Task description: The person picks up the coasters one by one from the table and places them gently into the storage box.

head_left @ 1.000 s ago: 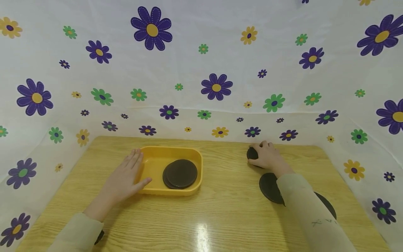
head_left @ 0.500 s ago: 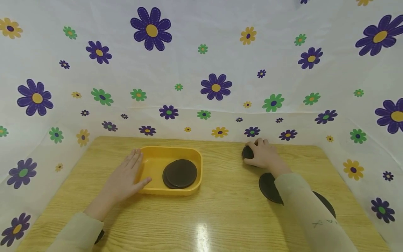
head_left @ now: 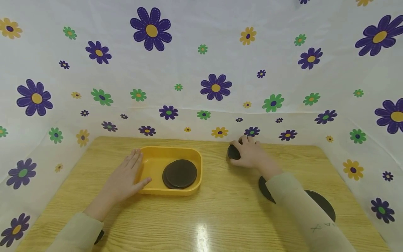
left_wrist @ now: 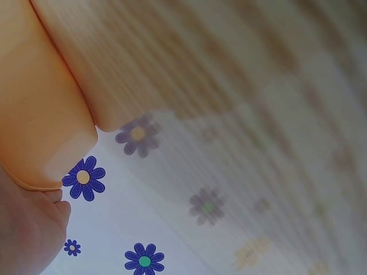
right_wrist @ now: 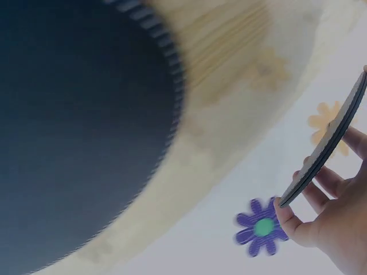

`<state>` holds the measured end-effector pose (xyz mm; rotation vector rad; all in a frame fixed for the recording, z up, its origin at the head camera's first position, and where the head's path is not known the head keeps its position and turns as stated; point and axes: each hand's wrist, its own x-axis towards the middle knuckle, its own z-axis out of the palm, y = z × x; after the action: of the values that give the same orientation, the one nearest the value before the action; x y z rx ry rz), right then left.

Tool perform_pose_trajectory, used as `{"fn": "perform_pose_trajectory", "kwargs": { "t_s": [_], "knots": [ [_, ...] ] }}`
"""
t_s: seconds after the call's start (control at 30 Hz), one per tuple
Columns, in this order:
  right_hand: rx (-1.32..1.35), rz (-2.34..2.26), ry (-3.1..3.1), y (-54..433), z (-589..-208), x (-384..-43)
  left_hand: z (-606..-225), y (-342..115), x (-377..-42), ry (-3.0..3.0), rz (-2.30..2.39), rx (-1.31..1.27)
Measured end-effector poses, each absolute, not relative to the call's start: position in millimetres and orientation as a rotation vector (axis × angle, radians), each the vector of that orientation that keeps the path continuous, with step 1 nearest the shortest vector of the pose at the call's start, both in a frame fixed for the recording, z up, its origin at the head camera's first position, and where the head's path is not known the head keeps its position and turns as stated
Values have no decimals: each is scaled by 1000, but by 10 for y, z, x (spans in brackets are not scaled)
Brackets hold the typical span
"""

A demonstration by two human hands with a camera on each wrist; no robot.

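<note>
My left hand (head_left: pixel 122 180) rests along the left side of a yellow tray (head_left: pixel 170 191), its fingers straight and thumb over the near rim. Two dark round coasters (head_left: pixel 181 174) lie overlapped in the tray's right half. To the right of the tray, my right hand (head_left: pixel 252 154) grips a black round coaster (head_left: pixel 234 152) by its edges. The right wrist view shows this held coaster (right_wrist: pixel 324 150) tilted and edge-on, pinched between thumb and fingers. Another black coaster (head_left: pixel 266 189) lies on the table, partly hidden by the right sleeve, with a further coaster (head_left: pixel 322 206) nearer me.
The wooden table (head_left: pixel 201 213) is bordered by a white flowered cloth (head_left: pixel 201 66) at the back and sides. A small black object (head_left: pixel 99 237) shows beneath the left sleeve. In the right wrist view a large black coaster with a stitched edge (right_wrist: pixel 74 143) fills the left.
My right hand has moved left toward the tray, carrying the black coaster. More of the near-right coaster shows now. The left hand and the tray have stayed put.
</note>
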<state>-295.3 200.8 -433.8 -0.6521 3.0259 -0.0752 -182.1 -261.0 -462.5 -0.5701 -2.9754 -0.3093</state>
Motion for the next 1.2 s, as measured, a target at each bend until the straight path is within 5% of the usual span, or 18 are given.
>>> {"fn": "perform_pose_trajectory", "kwargs": {
  "t_s": [1.2],
  "knots": [
    [-1304, 4, 2897, 576, -4038, -2441, -4643, -2615, -1812, -2970, -328, -562]
  ]
}}
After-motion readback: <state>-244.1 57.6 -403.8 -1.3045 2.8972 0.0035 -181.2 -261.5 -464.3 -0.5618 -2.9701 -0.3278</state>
